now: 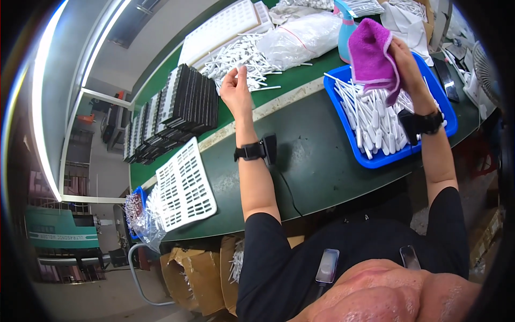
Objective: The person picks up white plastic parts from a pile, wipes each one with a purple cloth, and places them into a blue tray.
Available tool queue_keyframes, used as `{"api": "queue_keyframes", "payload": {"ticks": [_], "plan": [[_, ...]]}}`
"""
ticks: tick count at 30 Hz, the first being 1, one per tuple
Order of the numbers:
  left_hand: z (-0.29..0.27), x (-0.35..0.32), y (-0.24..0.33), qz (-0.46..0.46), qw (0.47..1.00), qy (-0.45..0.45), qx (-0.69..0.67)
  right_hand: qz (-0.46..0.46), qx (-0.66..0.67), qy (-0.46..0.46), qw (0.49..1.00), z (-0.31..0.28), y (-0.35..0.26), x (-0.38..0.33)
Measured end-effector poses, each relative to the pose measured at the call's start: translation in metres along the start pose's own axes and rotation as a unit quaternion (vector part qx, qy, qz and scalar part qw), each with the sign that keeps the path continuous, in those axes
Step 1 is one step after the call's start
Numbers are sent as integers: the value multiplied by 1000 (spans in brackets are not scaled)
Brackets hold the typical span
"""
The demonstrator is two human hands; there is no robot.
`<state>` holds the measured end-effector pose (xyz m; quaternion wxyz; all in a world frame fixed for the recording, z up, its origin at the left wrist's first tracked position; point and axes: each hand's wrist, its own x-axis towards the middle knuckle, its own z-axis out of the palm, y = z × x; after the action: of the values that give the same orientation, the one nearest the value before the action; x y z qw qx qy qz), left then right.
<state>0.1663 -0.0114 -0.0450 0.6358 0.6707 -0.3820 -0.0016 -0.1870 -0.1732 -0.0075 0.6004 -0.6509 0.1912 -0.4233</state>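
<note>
Right hand point(409, 67): fingers closed on one edge of a purple microfibre cloth point(371, 56). Left hand point(236, 96): fingers curled up near the thumb, white at the tips; we can't tell whether that's a held piece or the white stick pile point(252, 53) behind.

Cloth hangs over the far part of a blue tray point(394, 159) of paddle-ended white sticks point(375, 129). Long axis runs roughly top to bottom in our view, slight lean; lower corner points down toward the sticks, hem edge visible.

Counter point(322, 139) is dark green, scuffed, with a pale worn strip lengthwise; brighter green surface past it. On that we have black slotted trays point(188, 96) in stacks, a white grid tray point(220, 37), a clear plastic bag point(300, 40). Light blue spray bottle point(346, 40) just beyond the cloth. White slotted panel point(185, 188) lies at the counter's left end.

Room: lit tube point(40, 107) at left, teal machine point(63, 228) below it, cardboard boxes point(198, 279) under the counter, fan point(485, 64) far right.
</note>
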Motion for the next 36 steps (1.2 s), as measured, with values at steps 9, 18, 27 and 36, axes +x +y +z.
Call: {"api": "queue_keyframes", "payload": {"ticks": [9, 18, 27, 36], "plan": [[29, -27, 46, -214, 853, -152, -452, 97, 127, 72, 984, 20, 31, -3], [73, -60, 47, -321, 812, -276, -401, 80, 117, 110, 984, 10, 19, -4], [77, -68, 46, -322, 828, -268, -374, 67, 110, 111, 985, 8, 18, -4], [74, -69, 45, -308, 831, -274, -373, 73, 126, 132, 981, 10, 18, -4]]}}
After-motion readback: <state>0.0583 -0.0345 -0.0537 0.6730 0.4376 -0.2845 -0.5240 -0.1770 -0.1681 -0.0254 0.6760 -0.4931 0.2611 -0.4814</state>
